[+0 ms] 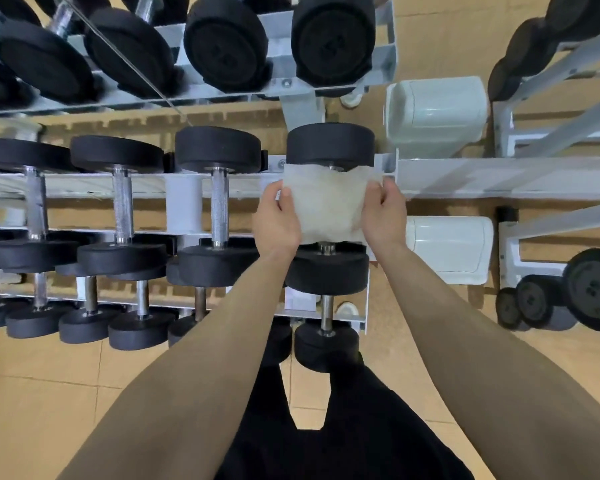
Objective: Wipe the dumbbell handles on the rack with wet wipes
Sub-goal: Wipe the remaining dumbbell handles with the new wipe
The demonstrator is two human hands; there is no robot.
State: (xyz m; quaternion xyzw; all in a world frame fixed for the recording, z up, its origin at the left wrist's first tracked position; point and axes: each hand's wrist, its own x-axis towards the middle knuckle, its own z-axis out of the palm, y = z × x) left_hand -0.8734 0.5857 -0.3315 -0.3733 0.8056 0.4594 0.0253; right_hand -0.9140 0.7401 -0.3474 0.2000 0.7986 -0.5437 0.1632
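Observation:
A white wet wipe (328,204) is stretched flat between my two hands. My left hand (276,218) pinches its left edge and my right hand (383,211) pinches its right edge. The wipe hangs over the handle of the rightmost dumbbell (329,147) on the middle shelf and hides that handle almost completely. Only a bit of chrome shows below the wipe. To the left, other black dumbbells with bare chrome handles (219,206) lie across the grey rack (184,185).
More dumbbells fill the upper shelf (226,43) and the lower shelf (139,320). A white bin (447,247) stands on the floor right of the rack. A second rack (568,126) with dumbbells rises at the far right. My legs in black stand below.

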